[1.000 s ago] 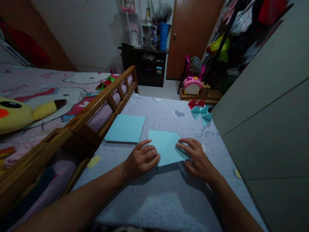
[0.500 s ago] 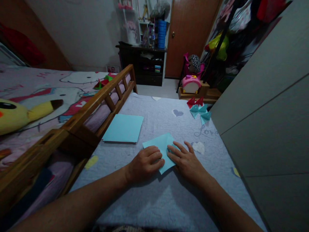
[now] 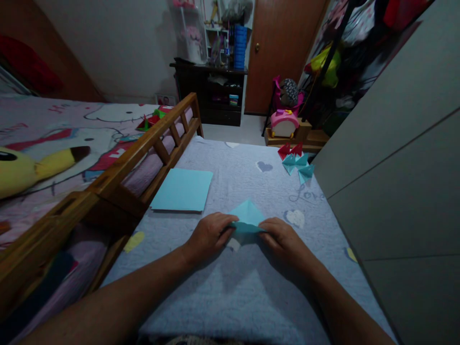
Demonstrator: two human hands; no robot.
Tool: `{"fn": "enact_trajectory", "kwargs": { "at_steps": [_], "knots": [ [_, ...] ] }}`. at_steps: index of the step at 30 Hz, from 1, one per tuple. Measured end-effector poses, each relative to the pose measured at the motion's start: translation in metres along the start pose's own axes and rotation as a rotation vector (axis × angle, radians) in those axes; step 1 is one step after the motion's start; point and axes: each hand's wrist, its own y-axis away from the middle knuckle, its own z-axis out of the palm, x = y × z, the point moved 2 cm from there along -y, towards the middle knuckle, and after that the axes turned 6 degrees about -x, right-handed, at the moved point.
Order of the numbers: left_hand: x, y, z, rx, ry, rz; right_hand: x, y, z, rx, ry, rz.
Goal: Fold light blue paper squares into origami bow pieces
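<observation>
Between my hands is a light blue sheet of origami paper (image 3: 248, 214), its near part folded up and over so that a pointed part faces away from me. My left hand (image 3: 212, 235) pinches its left corner between thumb and fingers. On the other side my right hand (image 3: 282, 235) grips the right corner the same way. A stack of light blue paper squares (image 3: 182, 190) lies to the left, beyond my left hand. Folded blue paper pieces (image 3: 298, 165) and red paper pieces (image 3: 290, 150) sit at the far right corner of the bed.
The bed's patterned sheet (image 3: 230, 297) is the work surface. A wooden bed rail (image 3: 143, 153) runs along the left, with a second bed and a yellow plush toy (image 3: 21, 172) past it. A pale cabinet (image 3: 402, 167) borders the right side. Beyond stands a dark cabinet (image 3: 212, 115).
The paper lay flat and spread under my hands; now its near edge is raised and folded away from me. Both hands have gone from resting on it to pinching its side corners.
</observation>
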Motion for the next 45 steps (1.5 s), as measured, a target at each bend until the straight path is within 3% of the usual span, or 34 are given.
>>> {"fn": "enact_trajectory", "kwargs": {
  "at_steps": [4, 10, 14, 24, 30, 41, 45],
  "knots": [
    [0.002, 0.003, 0.003, 0.012, -0.011, -0.087, 0.001, -0.002, 0.003, 0.044, -0.05, 0.187],
    [0.001, 0.001, 0.005, 0.045, -0.046, -0.07, 0.002, -0.006, 0.014, 0.156, -0.012, 0.4],
    [0.0, -0.002, 0.005, -0.031, -0.097, -0.072, 0.003, -0.008, 0.017, 0.233, 0.031, 0.41],
    [-0.003, -0.003, 0.011, -0.093, -0.302, -0.091, 0.008, -0.011, 0.02, 0.18, 0.126, 0.296],
    [0.002, -0.005, 0.009, -0.146, -0.314, -0.108, 0.007, -0.012, 0.02, 0.1, 0.207, 0.314],
    [0.006, -0.008, 0.008, -0.157, -0.378, -0.117, 0.008, -0.013, 0.022, 0.114, 0.26, 0.31],
    [0.007, -0.008, 0.008, -0.113, -0.443, -0.086, 0.009, -0.013, 0.022, 0.108, 0.262, 0.309]
  ]
}}
